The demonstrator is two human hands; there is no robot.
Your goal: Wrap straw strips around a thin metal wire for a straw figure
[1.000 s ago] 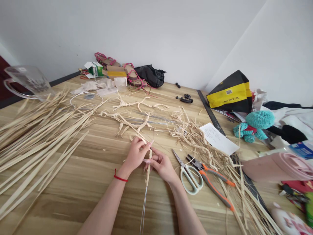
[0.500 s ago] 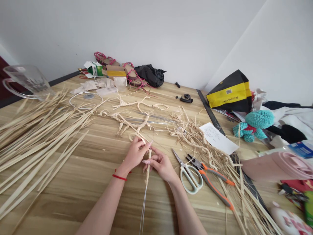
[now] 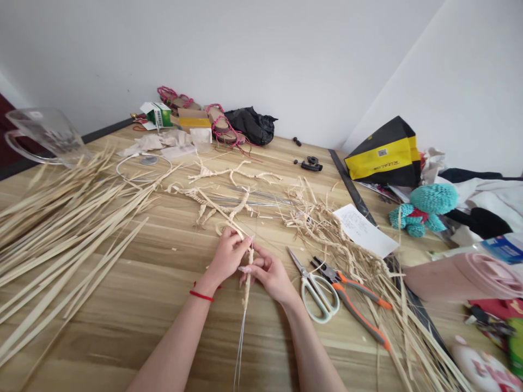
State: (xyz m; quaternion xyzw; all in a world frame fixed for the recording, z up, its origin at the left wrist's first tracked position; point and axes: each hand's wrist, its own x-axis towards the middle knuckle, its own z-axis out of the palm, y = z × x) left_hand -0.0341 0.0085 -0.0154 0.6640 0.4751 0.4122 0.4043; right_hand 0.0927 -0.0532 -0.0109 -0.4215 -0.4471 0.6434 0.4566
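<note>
Two hands close narrowly on one straw-wrapped wire stem (image 3: 247, 283): your left hand (image 3: 227, 256) and right hand (image 3: 270, 275) grip it side by side above the worktop (image 3: 122, 321), its bare wire ends (image 3: 240, 348) trailing toward you. White-handled scissors (image 3: 317, 291) and orange-handled pliers (image 3: 351, 305) lie just beside your right hand.

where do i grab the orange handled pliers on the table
Take the pliers by their orange-and-grey handles near the ends, coming from the near right: the handles splay out that way, while the head points away, up by the white-handled scissors.
</note>
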